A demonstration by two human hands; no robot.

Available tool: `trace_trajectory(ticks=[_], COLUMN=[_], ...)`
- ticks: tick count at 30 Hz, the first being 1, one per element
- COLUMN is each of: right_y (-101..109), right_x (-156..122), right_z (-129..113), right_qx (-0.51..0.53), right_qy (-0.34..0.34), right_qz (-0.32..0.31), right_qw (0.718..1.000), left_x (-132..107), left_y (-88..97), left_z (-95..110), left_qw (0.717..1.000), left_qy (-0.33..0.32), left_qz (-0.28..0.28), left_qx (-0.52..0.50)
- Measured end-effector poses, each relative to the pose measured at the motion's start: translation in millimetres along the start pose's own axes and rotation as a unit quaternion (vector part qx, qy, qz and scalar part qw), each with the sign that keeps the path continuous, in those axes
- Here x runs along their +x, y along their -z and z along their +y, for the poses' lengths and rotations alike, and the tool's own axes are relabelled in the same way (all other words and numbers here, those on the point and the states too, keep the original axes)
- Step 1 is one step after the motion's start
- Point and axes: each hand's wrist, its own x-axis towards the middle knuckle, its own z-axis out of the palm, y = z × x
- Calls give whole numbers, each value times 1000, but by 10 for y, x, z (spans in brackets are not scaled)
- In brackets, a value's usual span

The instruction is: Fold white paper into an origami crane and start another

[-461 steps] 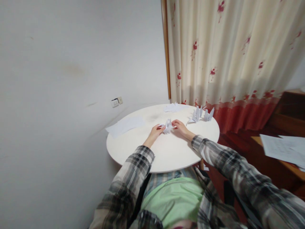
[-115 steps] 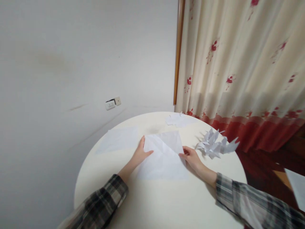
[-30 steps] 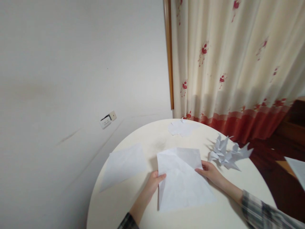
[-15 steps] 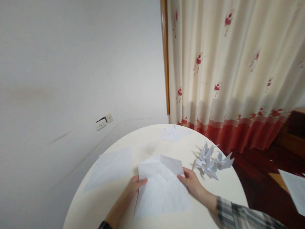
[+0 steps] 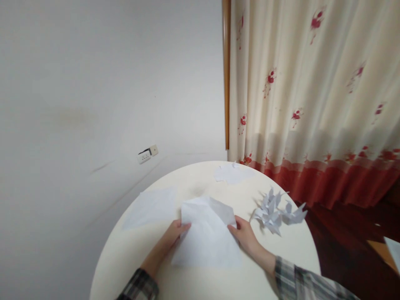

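A crumpled white sheet of paper lies on the round white table in front of me, its far corner folded over. My left hand grips the sheet's left edge with thumb on top. My right hand pinches its right edge near the fold. Both hands are closed on the paper.
A cluster of folded white paper cranes sits right of my right hand. A flat sheet lies to the left, and paper scraps at the far edge. Behind stand a white wall with a socket and a floral curtain.
Earlier I held a small folded crane; it now lies with the others, and I hold a large sheet. In the last second the sheet's far corner folded further and my hands drew closer.
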Motion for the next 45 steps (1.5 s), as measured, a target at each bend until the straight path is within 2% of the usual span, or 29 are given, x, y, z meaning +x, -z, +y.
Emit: trace_trajectory(ticks=[2, 6, 8, 11, 14, 19, 24, 29, 32, 36, 41, 45], right_y=[16, 62, 87, 118, 147, 192, 207, 203, 215, 243, 257, 263], right_x=[17, 37, 19, -54, -148, -219, -216, -214, -230, -275, -277, -234], right_z=[7, 28, 41, 33, -20, -115, -130, -120, -152, -224, -235, -174], right_qx=[41, 93, 107, 137, 115, 87, 45, 38, 34, -2, 39, 53], right_qy=[10, -6, -6, -12, -16, 8, 6, 11, 37, 67, 10, 8], right_qz=[4, -11, -11, -11, -6, 25, 22, 18, 24, 12, 34, 43], right_qw=[999, 996, 994, 990, 993, 996, 999, 999, 998, 998, 999, 998], left_x=[-6, -14, -15, -15, -15, -50, -82, 11, 30, -13, -42, -43], left_y=[-10, -41, -54, -61, -58, -75, -103, -63, -30, -30, -45, -40], left_z=[-4, -8, -18, -45, -83, -108, -94, -159, -183, -166, -148, -139], left_qw=[1000, 999, 998, 994, 989, 981, 975, 975, 975, 977, 977, 977], left_qy=[1, -47, -63, -62, -91, -112, -147, -156, -164, -169, -161, -160], left_qz=[-8, -6, 2, -16, 21, 15, 12, 17, -18, -11, 17, 5], left_qx=[-10, -7, 30, 88, 118, 157, 164, 160, 146, 131, 140, 140])
